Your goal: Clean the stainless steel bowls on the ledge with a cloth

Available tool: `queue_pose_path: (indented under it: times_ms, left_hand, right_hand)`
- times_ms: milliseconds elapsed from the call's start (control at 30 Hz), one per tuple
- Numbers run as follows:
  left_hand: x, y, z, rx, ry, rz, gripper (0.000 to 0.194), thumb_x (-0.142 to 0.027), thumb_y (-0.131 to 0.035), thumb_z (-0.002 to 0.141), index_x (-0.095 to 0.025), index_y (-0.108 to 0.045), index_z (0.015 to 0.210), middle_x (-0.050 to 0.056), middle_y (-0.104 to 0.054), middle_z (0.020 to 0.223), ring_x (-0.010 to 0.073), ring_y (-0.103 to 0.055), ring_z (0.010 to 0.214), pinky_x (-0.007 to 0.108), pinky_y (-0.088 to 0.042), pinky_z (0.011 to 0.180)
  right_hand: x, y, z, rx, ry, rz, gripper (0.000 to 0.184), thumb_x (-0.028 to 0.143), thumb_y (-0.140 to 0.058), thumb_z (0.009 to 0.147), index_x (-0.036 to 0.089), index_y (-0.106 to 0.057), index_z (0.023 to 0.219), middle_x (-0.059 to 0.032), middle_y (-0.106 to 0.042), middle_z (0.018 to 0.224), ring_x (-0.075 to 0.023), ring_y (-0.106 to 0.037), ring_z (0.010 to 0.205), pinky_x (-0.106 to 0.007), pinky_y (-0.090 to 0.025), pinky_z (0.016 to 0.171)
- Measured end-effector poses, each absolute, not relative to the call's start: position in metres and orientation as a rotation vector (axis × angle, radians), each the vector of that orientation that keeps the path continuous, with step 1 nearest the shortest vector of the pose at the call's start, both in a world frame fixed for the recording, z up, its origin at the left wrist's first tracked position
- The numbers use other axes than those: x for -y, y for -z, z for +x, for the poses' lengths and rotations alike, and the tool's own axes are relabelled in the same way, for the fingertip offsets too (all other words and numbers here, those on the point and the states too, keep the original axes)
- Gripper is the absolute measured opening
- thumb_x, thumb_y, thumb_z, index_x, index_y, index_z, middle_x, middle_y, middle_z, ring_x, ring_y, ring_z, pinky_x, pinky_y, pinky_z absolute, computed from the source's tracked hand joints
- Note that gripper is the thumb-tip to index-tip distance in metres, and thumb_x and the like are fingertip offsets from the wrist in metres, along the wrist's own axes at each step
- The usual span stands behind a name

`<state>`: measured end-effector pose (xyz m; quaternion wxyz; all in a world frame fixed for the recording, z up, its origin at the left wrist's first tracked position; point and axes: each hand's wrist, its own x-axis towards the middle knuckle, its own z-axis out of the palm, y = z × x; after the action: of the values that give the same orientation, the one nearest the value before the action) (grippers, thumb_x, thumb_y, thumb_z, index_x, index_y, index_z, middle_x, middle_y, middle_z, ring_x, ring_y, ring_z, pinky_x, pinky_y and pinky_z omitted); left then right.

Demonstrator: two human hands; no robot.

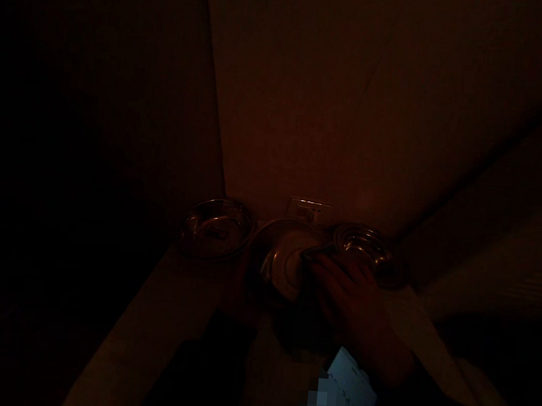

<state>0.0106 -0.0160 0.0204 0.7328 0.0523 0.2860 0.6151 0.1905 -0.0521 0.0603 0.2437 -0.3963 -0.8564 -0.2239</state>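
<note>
Silver-coloured, round and shiny, a metal bowl (270,265) shows its ringed base between my hands in dim reddish light. The fingers of my right hand (351,290) lie pressed together over a dark, soft-looking cloth (318,252) against its right side; whether my thumb pinches the fabric, I cannot tell. My left hand (239,294), lost in shadow at the bowl's near left, gives no clear view of its grip. Good handling here calls for flat, even pressure through the cloth and a steady counter-hold at the rim. Beyond my left hand, a wide, shallow, shiny metal basin (190,229) contains a small dark shape, possibly a reflection. Just past my right knuckles, round, shiny metal dishware (366,240) shows several concentric rims, its contents unclear.
</note>
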Motion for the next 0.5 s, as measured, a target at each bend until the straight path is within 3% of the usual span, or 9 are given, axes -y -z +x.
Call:
queue_pose_path:
  times_ms: [100, 300, 500]
  left_hand:
    - [0.016, -0.027, 0.009, -0.681, -1.420, 0.121, 0.041, -0.038, -0.046, 0.093, -0.018, -0.060, 0.127, 0.007, -0.072, 0.109, 0.0226, -0.061, 0.114, 0.037, -0.044, 0.103]
    - [0.017, -0.025, 0.012, -0.578, -1.285, 0.096, 0.046, -0.043, -0.045, 0.093, -0.013, -0.062, 0.123, 0.010, -0.073, 0.106, 0.0272, -0.063, 0.109, 0.043, -0.043, 0.103]
    - [0.015, -0.028, 0.005, -0.605, -1.342, 0.029, 0.041, -0.041, -0.045, 0.093, -0.017, -0.064, 0.122, 0.006, -0.075, 0.096, 0.0232, -0.066, 0.103, 0.039, -0.040, 0.106]
  right_hand:
    - [0.058, -0.056, 0.192, 2.347, 0.600, -1.068, 0.027, 0.016, -0.043, 0.096, 0.011, -0.062, 0.113, -0.0103, -0.070, 0.112, -0.0255, -0.056, 0.097, -0.039, -0.038, 0.082]
    - [0.058, -0.064, 0.194, 2.341, 0.619, -1.073, 0.027, 0.016, -0.045, 0.095, 0.010, -0.062, 0.114, -0.0115, -0.069, 0.115, -0.0270, -0.056, 0.101, -0.041, -0.038, 0.084]
    - [0.066, -0.056, 0.190, 2.369, 0.566, -1.050, 0.028, 0.013, -0.046, 0.092, 0.012, -0.062, 0.115, -0.0097, -0.070, 0.113, -0.0242, -0.058, 0.098, -0.040, -0.040, 0.085]
